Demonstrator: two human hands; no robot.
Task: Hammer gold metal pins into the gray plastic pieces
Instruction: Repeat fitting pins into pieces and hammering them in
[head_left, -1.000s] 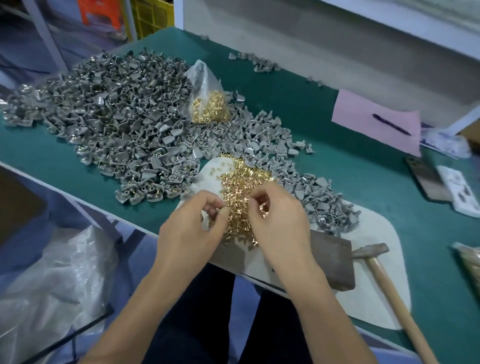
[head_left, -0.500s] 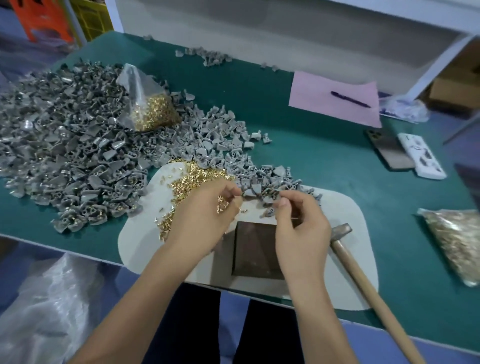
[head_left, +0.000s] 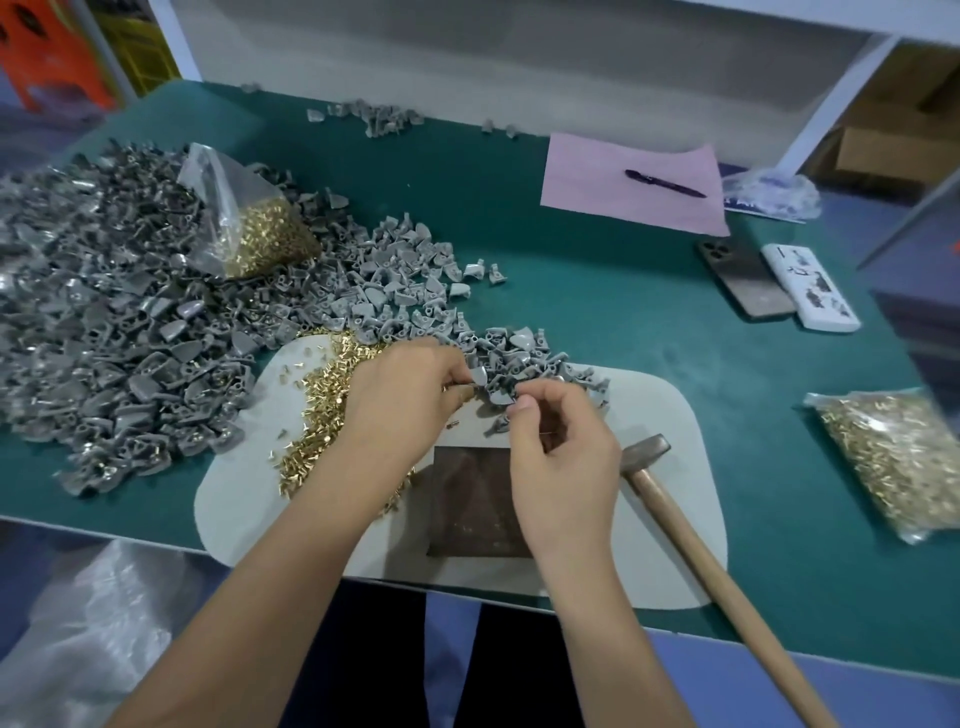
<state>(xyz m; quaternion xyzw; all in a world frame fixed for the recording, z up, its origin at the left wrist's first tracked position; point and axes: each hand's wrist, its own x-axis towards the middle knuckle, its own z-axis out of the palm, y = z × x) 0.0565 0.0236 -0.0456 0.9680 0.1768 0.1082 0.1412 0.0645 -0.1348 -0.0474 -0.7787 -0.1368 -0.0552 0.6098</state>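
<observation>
My left hand (head_left: 410, 400) pinches a gray plastic piece (head_left: 478, 376) between thumb and fingers, just above the dark metal block (head_left: 470, 501). Close to its right, my right hand (head_left: 566, 452) has its fingers curled, thumb and forefinger pinched on something thin that looks like a gold pin; it is mostly hidden. Loose gold pins (head_left: 322, 405) lie heaped on the white mat (head_left: 670, 415) under my left wrist. A large heap of gray plastic pieces (head_left: 130, 312) spreads to the left and behind both hands. The hammer (head_left: 645, 450) lies on the mat right of my right hand, its wooden handle toward me.
A clear bag of gold pins (head_left: 260, 234) sits on the gray heap. Another bag of pins (head_left: 898, 462) lies at the right. Farther back are a pink sheet (head_left: 597, 176) with a pen (head_left: 665, 183), a phone (head_left: 743, 283) and a white box (head_left: 810, 293). The table's near edge runs below the mat.
Both hands left the gold pin pile and moved right to the edge of the gray pieces. My left hand now holds a gray piece, and the metal block lies uncovered.
</observation>
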